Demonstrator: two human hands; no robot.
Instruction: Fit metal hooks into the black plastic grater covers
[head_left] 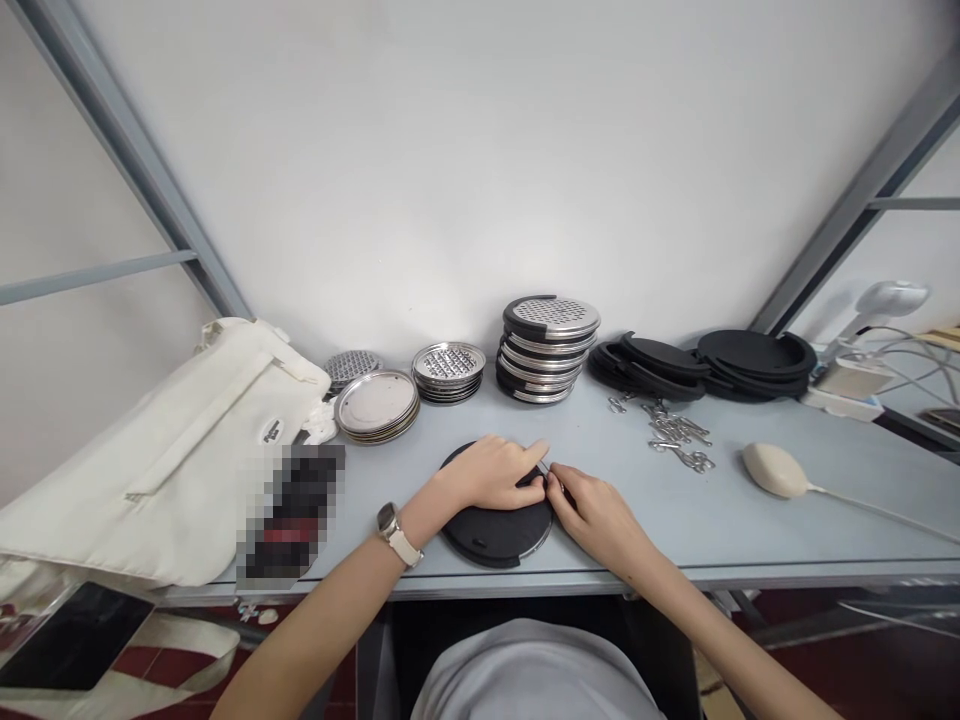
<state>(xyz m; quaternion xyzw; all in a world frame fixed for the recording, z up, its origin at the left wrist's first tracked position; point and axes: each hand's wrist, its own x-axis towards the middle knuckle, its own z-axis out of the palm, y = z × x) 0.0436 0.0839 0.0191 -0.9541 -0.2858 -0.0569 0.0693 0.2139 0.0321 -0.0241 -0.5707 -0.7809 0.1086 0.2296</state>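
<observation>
A round black plastic disc (491, 535) lies flat near the table's front edge, with a strip of silvery rim showing at its lower right. Across its top rests my left hand (499, 472), fingers curled and the thumb pressed at the disc's right side. My right hand (600, 512) meets it there, its fingertips pinched together at the disc's edge. Between the two hands a thin bit of metal shows, mostly hidden by the fingers. To the right lies a loose pile of small metal hooks (679, 430).
Behind stand a stack of grater discs in black holders (549, 350), grater plates (448, 365), plain metal discs (376, 405) and black discs (754, 365). A white bag (187, 450) fills the left. A cream corded mouse-like object (775, 470) and a power strip (844, 403) lie right.
</observation>
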